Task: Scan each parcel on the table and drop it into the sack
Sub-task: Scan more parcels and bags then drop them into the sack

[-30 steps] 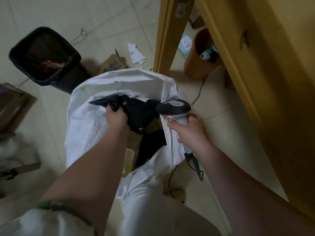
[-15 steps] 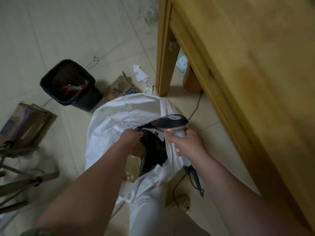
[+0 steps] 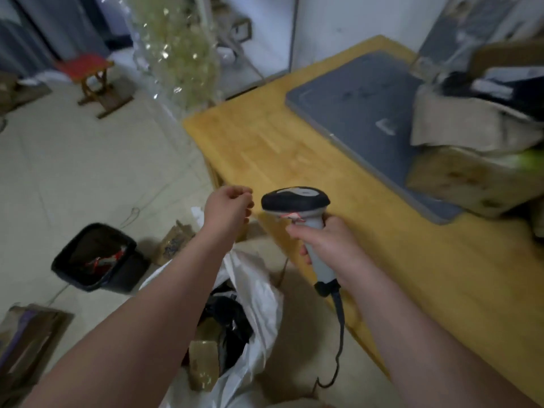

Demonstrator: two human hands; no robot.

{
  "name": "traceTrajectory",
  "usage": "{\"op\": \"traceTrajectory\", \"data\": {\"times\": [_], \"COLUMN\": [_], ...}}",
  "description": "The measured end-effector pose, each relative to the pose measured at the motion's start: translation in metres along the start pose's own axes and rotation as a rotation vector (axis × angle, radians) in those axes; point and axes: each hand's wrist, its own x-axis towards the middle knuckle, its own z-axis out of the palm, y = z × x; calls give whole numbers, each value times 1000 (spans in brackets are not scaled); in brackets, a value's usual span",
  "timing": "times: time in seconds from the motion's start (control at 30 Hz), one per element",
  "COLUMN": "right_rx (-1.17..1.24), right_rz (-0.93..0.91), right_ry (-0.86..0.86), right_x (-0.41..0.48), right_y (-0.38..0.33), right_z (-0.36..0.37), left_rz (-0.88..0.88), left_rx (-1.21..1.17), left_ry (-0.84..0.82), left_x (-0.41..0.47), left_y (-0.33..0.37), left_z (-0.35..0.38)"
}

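Note:
My right hand grips the handle of a grey and black barcode scanner over the near edge of the wooden table. A red light glows under the scanner's head. My left hand hovers beside the scanner, fingers loosely curled, holding nothing. Below my arms the white sack stands open on the floor with black bagged parcels and a brown box inside. More parcels, brown and wrapped, are piled at the table's right end.
A grey mat lies on the table. A black waste bin stands on the tiled floor to the left, with flattened cardboard near it. A red stool and a clear wrapped bouquet are further back. The scanner's cable hangs down.
My left hand has let go of the black parcel in the sack and risen empty to table height. My view has swung up from the sack to the table. The scanner rose too.

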Motion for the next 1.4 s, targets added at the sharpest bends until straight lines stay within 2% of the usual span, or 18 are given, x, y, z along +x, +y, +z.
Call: {"op": "traceTrajectory", "data": {"times": [0.23,0.5,0.73,0.93,1.27,1.4], "right_rx": [217,407,498,523,621,664], "right_rz": [-98,-172,-140,-108,-77,-99], "right_ry": [345,622,746,782,767,753], "right_x": [-19,-43,-44,-37,-46,-56], "right_y": [-28,-30,-13,5,16,15], "right_z": [-117,-216,-252,-264,-253,-243], "left_rz": [185,328,71,-45,1,28], "left_rx": [132,348,169,120,57,107], "left_ry": [-340,-537,-653,-644,-556,-557], "left_x": [-17,-24,-10,-5,-25,-45], "left_y": [78,121,136,137,132,124], "left_z": [112,239,305,326,303,284]}}
